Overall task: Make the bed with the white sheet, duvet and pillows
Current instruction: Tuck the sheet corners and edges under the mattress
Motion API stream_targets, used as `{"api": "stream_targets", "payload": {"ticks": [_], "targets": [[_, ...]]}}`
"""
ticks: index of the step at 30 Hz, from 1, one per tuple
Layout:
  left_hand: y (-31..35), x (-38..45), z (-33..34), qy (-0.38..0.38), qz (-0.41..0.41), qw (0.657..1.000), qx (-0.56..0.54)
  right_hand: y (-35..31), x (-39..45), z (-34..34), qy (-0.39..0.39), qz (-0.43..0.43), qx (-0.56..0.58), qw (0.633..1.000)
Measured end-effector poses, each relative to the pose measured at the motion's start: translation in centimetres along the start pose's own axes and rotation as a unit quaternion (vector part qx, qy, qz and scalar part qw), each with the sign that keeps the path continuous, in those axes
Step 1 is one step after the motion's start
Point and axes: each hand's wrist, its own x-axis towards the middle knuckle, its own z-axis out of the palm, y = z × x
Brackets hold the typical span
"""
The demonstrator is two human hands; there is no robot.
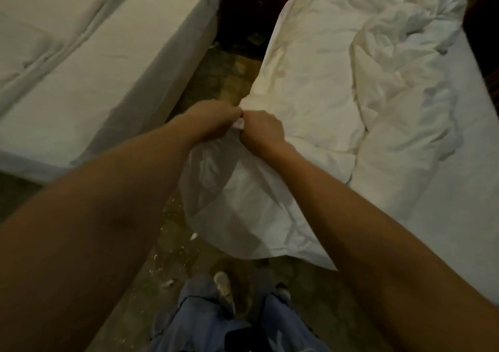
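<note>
A rumpled white duvet (324, 81) lies heaped across the bed (445, 203) on the right, and one corner of it hangs off the near left side toward the floor. My left hand (213, 120) and my right hand (263, 128) meet at that corner, knuckles almost touching, both pinching a small bunch of the white fabric between them. Below my hands the cloth (237, 203) sags in a loose fold over the floor. No pillow is plainly visible.
A second bed (108, 68) with flat white bedding stands at the left. A narrow strip of patterned floor (216, 81) runs between the beds to a dark nightstand (243, 8) at the back. My legs and shoes (224, 287) stand in the aisle.
</note>
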Motion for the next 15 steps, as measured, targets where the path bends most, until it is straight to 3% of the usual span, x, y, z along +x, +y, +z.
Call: {"api": "stream_targets", "payload": {"ticks": [5, 15], "targets": [[0.2, 1.0, -2.0, 0.055, 0.010, 0.998, 0.018, 0.4, 1.2, -1.6, 0.041, 0.017, 0.000, 0.999], [0.6, 0.7, 0.0, 0.016, 0.002, 1.000, -0.003, 0.3, 0.0, -0.2, 0.021, 0.035, 0.005, 0.999]]}}
